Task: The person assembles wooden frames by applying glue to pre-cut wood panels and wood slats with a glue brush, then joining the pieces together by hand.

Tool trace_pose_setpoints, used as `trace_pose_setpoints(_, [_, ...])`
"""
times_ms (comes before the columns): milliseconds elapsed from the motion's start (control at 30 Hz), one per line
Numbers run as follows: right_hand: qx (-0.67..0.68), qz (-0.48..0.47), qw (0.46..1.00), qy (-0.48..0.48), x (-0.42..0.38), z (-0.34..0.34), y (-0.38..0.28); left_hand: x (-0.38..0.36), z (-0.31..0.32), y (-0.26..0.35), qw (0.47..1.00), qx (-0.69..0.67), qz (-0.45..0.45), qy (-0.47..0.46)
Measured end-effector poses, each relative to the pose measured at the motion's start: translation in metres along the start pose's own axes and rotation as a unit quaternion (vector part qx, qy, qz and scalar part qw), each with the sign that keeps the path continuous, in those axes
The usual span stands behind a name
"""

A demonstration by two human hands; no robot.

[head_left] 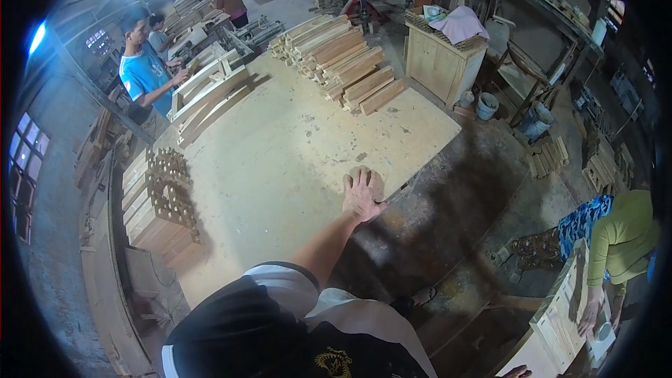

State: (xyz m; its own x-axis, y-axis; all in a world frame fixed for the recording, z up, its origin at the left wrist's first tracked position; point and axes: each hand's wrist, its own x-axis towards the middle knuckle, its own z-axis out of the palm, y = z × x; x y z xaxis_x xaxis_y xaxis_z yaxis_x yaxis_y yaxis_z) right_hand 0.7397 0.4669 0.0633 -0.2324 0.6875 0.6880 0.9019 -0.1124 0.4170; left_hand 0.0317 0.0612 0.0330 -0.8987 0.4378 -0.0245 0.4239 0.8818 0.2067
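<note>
My left hand (362, 194) lies palm down near the right edge of a large pale worktable (280, 161), its fingers spread and nothing in them. At the bottom edge, dark fingertips (518, 372) show beside a wooden panel (553, 329); they look like part of my right hand, but what they hold or touch is unclear. Stacked wood strips (336, 52) lie at the table's far end. A stack of wood pieces with holed ends (164, 199) stands at the left, and curved wooden frames (213, 94) rest at the far left.
A person in a blue shirt (147, 73) stands beyond the far-left side of the table. At the lower right, a co-worker in a green top (619, 238) bends over the panel. A wooden cabinet (444, 59) and buckets (487, 106) stand at the upper right.
</note>
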Motion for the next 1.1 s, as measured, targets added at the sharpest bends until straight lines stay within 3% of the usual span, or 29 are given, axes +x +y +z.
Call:
trace_pose_setpoints(100, [-0.014,-0.011,0.999,0.034,0.003,-0.008,-0.001,0.002,0.007,0.002,1.000,-0.001,0.004,0.008])
trace_pose_setpoints(200, [0.003,0.008,1.000,-0.027,0.006,-0.013,0.000,0.004,0.005,0.003,1.000,-0.003,0.004,0.010])
trace_pose_setpoints(567, [-0.009,-0.013,1.000,-0.004,0.009,-0.022,-0.013,0.004,0.006,-0.004,1.000,-0.008,0.001,0.012])
trace_pose_setpoints(667, [-0.011,-0.019,1.000,0.003,-0.001,0.027,0.001,0.003,0.006,-0.004,1.000,-0.004,0.003,0.007])
trace_pose_setpoints(767, [-0.013,-0.025,1.000,0.010,0.007,-0.021,-0.009,0.004,0.009,-0.004,1.000,-0.008,0.005,0.014])
trace_pose_setpoints(1000, [-0.029,-0.030,0.999,0.024,0.003,-0.017,-0.010,0.007,0.012,-0.003,1.000,-0.006,0.012,0.021])
trace_pose_setpoints(1067, [-0.033,-0.046,0.998,0.020,-0.002,-0.016,-0.008,0.009,0.005,-0.001,1.000,0.007,0.015,0.004])
trace_pose_setpoints(1100, [-0.010,-0.054,0.997,-0.057,0.000,-0.006,-0.006,0.011,0.009,-0.003,1.000,0.010,0.013,0.014])
